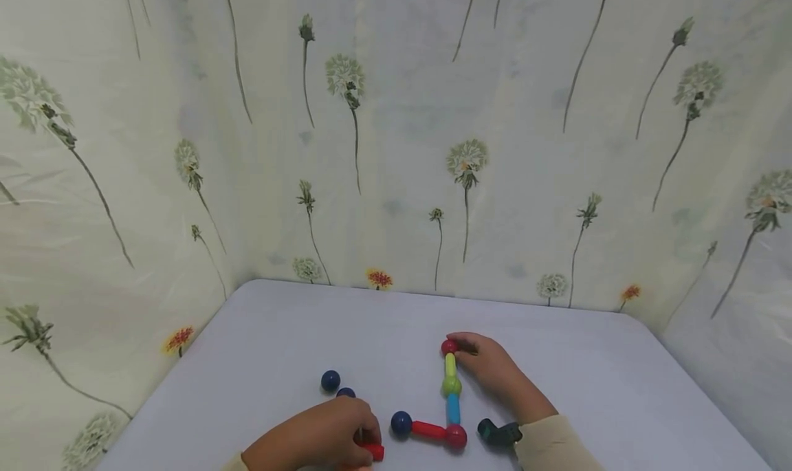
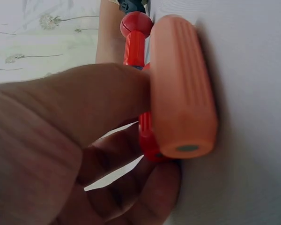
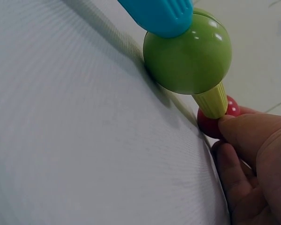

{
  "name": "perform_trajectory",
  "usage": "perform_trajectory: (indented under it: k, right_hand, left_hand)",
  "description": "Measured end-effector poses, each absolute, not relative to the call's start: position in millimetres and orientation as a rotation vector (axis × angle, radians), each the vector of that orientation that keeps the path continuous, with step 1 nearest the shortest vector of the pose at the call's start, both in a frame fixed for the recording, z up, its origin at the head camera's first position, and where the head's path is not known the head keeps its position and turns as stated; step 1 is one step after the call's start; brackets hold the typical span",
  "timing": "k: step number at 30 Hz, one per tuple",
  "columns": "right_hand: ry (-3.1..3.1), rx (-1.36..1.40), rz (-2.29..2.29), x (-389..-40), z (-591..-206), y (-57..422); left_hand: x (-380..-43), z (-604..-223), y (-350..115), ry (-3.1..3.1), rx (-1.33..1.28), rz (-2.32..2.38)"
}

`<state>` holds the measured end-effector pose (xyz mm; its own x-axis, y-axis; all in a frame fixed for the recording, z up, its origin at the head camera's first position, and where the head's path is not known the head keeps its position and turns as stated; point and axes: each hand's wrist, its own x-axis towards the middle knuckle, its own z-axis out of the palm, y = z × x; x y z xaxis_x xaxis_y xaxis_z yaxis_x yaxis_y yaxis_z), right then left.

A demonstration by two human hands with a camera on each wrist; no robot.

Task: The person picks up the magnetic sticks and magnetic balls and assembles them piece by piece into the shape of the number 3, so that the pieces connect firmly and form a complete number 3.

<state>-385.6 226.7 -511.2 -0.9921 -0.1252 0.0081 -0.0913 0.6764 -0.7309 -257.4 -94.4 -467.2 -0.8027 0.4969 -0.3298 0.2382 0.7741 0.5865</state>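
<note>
At the far end of a chain of toy pieces on the table [image 1: 594, 375], the right hand [image 1: 489, 362] pinches a red ball [image 1: 449, 346], its thumb partly covering it in the right wrist view. From that ball run a yellow stick [image 1: 450, 365], green ball [image 1: 452, 386], blue stick [image 1: 454, 410] and second red ball [image 1: 456, 436], where a red stick [image 1: 429, 430] turns off to a dark blue ball [image 1: 401, 424]. The left hand [image 1: 340, 426] grasps a short red piece [image 1: 376, 452], mostly hidden by the fingers, probably another stick. An orange stick [image 2: 183, 89] beside it covers the thumb tip in the left wrist view and is cut off below the head view. Beyond that hand lie a whole blue ball [image 1: 331, 381] and a half-hidden one [image 1: 345, 392]. Flowered cloth [image 1: 402, 113] stands behind.
</note>
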Motion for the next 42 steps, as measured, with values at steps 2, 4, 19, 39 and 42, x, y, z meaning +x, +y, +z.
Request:
perform_trajectory:
  k: [2, 4, 19, 39, 42]
  right_hand:
    - [2.838, -0.184, -1.238, -386, -512, 227]
    - [2.835, -0.194, -1.245, -386, -513, 228]
    - [2.853, -0.222, -1.23, -382, -506, 230]
    - [2.838, -0.239, -1.264, -381, -510, 226]
    - [2.841, -0.233, -1.261, -380, -510, 226]
  left_hand:
    - [-257, -467, -94, 2.507, 0.575, 0.717]
    - [-256, -466, -95, 2.506, 0.569, 0.724]
    - [-268, -461, -86, 2.554, 0.634, 0.629]
    - [-291, -449, -81, 2.622, 0.836, 0.506]
    - [-291, -449, -80, 2.598, 0.837, 0.526]
